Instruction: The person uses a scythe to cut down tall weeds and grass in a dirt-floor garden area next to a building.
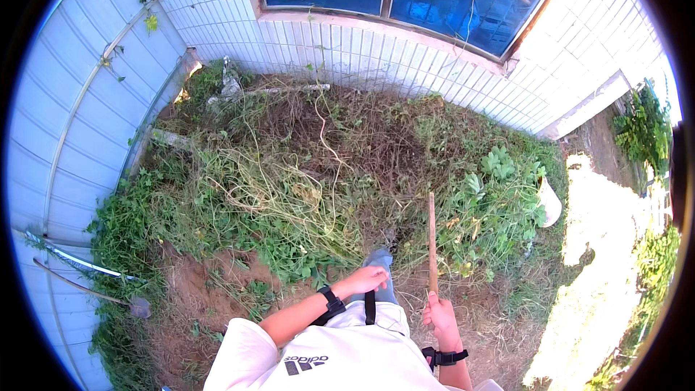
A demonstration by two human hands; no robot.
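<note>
The right hand [440, 316] grips a wooden stick [432, 242], which points ahead beside green weeds [492, 213]. The left hand [367, 280], fingers curled closed, is just in front of the waist. Beyond stands a white tiled wall [362, 49].

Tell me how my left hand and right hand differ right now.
The right hand grips a wooden pole; the left hand is loosely curled, holding nothing visible. The left hand reaches inward across the body; the right hand is out to the side. Both are bare, with black wrist straps.
</note>
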